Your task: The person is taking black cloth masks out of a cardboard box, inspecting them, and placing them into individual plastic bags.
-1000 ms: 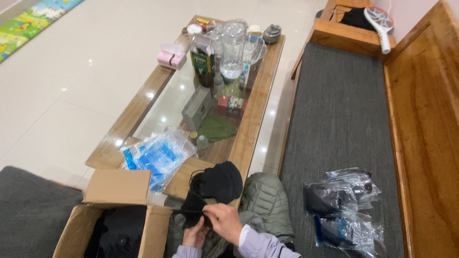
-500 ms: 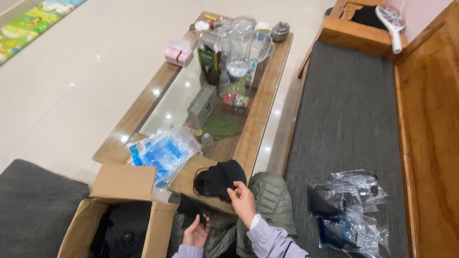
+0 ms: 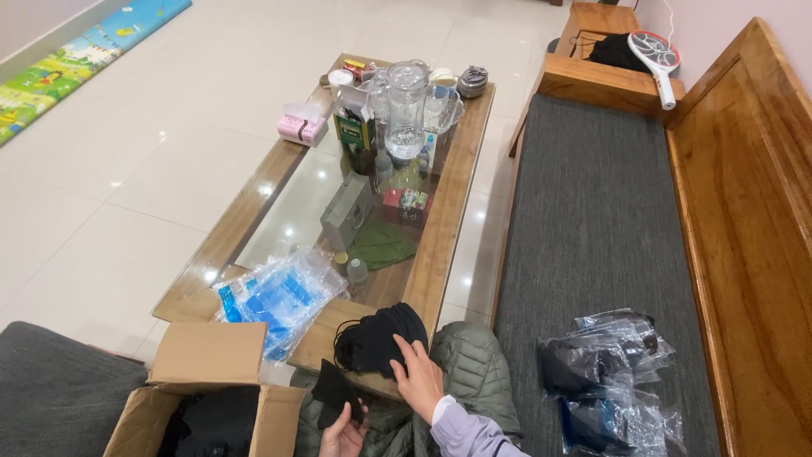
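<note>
Right fingers: we see our right hand at the lower middle of the frame, fingers spread flat and pressing on a stack of black face masks; nothing is pinched between them.
Left fingers: our left hand at the bottom edge pinches a single black mask between thumb and fingers.
Stack: it sits on the near corner of the coffee table, partly over the edge above our lap.
Slip risk: we judge the stack could slide off that corner if the flat hand lifts or pushes.
Tangle risk: ear loops may snag and drag extra masks along with the single one.
Nearby: open cardboard box at lower left, blue plastic packet beside it, clear bags on the grey bench cushion at lower right.
</note>
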